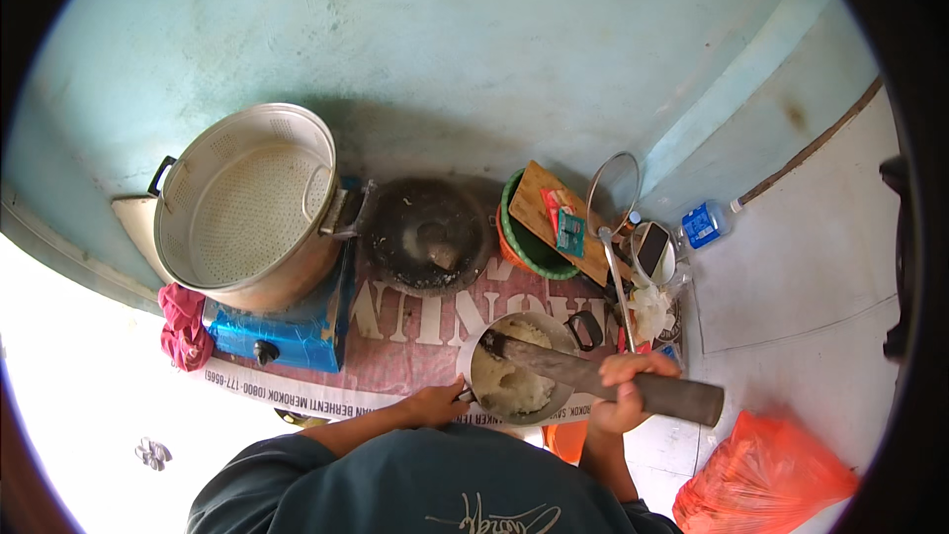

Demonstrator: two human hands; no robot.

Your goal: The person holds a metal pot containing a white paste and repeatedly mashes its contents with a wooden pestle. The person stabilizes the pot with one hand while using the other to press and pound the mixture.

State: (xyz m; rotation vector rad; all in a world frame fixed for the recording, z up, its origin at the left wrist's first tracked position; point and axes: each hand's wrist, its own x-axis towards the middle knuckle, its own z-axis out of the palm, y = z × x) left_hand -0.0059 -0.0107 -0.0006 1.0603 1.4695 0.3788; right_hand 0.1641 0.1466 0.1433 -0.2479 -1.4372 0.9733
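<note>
A metal pot (567, 328) with black side handles stands at the near edge of a banner-covered table, holding a pale, crumbly mass (511, 378) that looks like rice. My left hand (439, 402) grips the pot's near-left handle. In my right hand (630, 391) is a thick, dark wooden pestle (686, 397), slanting from upper left to lower right. The pestle's far end reaches into the pot and touches the pale mass, which has a hollow in its middle. Part of the pot's inside is hidden behind the pestle.
A large perforated steamer pot (245, 211) sits on a blue gas stove (274, 334). Beside it lies a dark round lid (393, 267). A green-and-orange basket (510, 200) carries a cutting board (530, 196). A ladle (617, 274) lies farther right. A red plastic bag (767, 478) rests on the floor.
</note>
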